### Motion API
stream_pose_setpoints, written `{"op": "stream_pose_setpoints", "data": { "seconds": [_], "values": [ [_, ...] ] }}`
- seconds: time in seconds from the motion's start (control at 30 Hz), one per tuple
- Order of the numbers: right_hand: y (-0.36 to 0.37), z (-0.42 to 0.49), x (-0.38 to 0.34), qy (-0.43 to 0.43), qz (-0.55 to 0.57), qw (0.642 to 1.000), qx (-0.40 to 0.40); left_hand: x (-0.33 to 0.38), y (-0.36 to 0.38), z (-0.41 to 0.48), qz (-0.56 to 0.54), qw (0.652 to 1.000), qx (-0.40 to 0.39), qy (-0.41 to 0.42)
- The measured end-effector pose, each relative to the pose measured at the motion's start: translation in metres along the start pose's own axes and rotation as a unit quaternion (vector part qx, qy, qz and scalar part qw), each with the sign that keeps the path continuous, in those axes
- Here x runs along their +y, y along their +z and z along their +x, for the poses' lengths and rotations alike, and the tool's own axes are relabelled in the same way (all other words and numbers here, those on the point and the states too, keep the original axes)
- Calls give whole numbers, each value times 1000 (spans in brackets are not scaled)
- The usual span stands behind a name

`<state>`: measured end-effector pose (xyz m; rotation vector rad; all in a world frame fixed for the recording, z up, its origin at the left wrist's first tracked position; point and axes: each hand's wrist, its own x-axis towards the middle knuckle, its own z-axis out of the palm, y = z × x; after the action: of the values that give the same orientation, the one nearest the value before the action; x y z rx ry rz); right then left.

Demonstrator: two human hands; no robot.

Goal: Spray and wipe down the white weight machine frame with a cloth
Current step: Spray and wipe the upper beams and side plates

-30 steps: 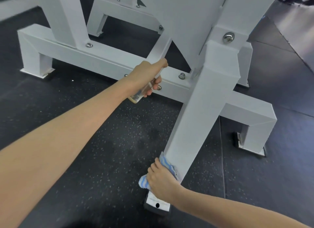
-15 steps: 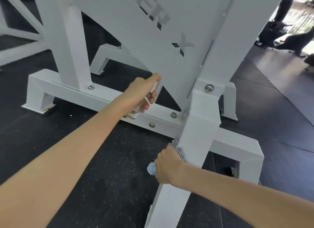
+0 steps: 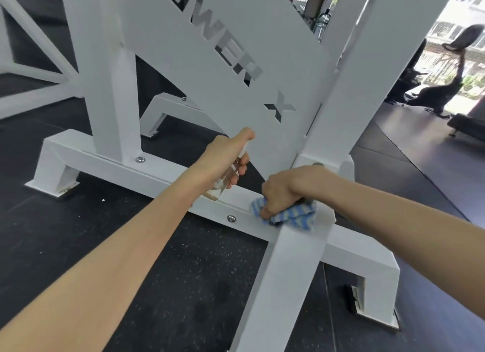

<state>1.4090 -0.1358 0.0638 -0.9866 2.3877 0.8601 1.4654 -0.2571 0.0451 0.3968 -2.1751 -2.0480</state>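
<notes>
The white weight machine frame (image 3: 210,49) fills the upper view, with a lettered slanted panel, a low base beam and a diagonal leg (image 3: 294,262) coming toward me. My left hand (image 3: 225,157) grips a small clear spray bottle (image 3: 223,183) just in front of the panel's lower edge, its index finger on top of the bottle. My right hand (image 3: 286,189) clutches a blue and white striped cloth (image 3: 294,217) and presses it on the joint where the diagonal leg meets the base beam.
Black speckled rubber flooring (image 3: 183,286) lies under the frame. Bolts (image 3: 231,218) dot the base beam, and its foot (image 3: 372,299) stands at the right. Dark exercise equipment (image 3: 430,89) sits by bright windows at the far right.
My right hand has slid the cloth up the diagonal leg from near its foot to the joint at the base beam. My view has tilted upward. The left hand keeps the bottle near the panel.
</notes>
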Motion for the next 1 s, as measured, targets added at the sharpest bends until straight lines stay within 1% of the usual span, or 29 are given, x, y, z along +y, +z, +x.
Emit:
{"op": "stream_pose_setpoints", "data": {
  "seconds": [0.03,0.07,0.1,0.13,0.17,0.2,0.23,0.27,0.3,0.33,0.37,0.4,0.43,0.47,0.5,0.53,0.57,0.6,0.67,0.7,0.73,0.77,0.8,0.87,0.9,0.97,1.0],
  "values": [
    [-6,-1,2,-1,-11,1000,22,1,-2,1,-5,1000,8,5],
    [-13,3,8,-5,-11,996,92,1,-5,1,-6,1000,18,9],
    [-21,9,16,-23,-15,977,211,2,-8,2,-4,999,30,12],
    [-28,19,27,-64,-56,930,358,4,-11,3,-3,999,43,14],
    [-33,28,37,-98,-130,876,453,4,-13,4,-6,998,54,15],
    [-34,35,44,-103,-209,845,481,5,-16,5,-11,998,61,16],
    [-30,41,49,-98,-273,833,471,6,-17,6,-17,998,66,17],
    [-24,49,53,-85,-339,826,442,6,-18,8,-21,997,68,18],
    [-14,58,55,-89,-400,811,417,5,-18,10,-21,997,68,18],
    [-6,61,54,-102,-449,809,365,5,-17,10,-19,998,65,17],
    [-1,62,53,-114,-464,823,307,4,-16,11,-16,998,58,17],
    [0,61,54,-122,-464,836,267,3,-15,11,-17,998,51,17],
    [-1,58,56,-139,-452,846,246,3,-12,12,-23,999,45,16],
    [-4,53,54,-165,-434,850,249,3,-10,12,-30,999,40,12],
    [-7,47,51,-192,-419,842,279,4,-8,12,-35,999,35,10],
    [-10,43,48,-202,-421,834,292,5,-7,13,-37,999,32,11],
    [-13,40,48,-209,-424,833,287,7,-6,14,-33,999,29,14],
    [-13,41,48,-198,-425,851,239,8,-5,15,-30,999,25,16],
    [-10,45,44,-130,-417,888,141,13,-2,17,-24,1000,18,11],
    [-15,40,41,-106,-404,899,129,16,0,18,-17,1000,13,7],
    [-20,34,42,-101,-399,901,136,19,2,20,-7,1000,9,4],
    [-22,28,48,-103,-386,903,158,23,4,21,4,1000,6,5],
    [-26,21,56,-121,-371,898,202,28,6,24,17,1000,5,10],
    [-30,10,77,-167,-357,851,347,39,10,27,35,999,5,25],
    [-30,6,87,-172,-343,824,416,45,12,30,39,999,2,31],
    [-29,2,99,-129,-327,783,513,56,15,32,38,998,-6,47],
    [-31,-2,103,-108,-327,766,543,60,17,34,31,998,-7,56]
  ]
}}
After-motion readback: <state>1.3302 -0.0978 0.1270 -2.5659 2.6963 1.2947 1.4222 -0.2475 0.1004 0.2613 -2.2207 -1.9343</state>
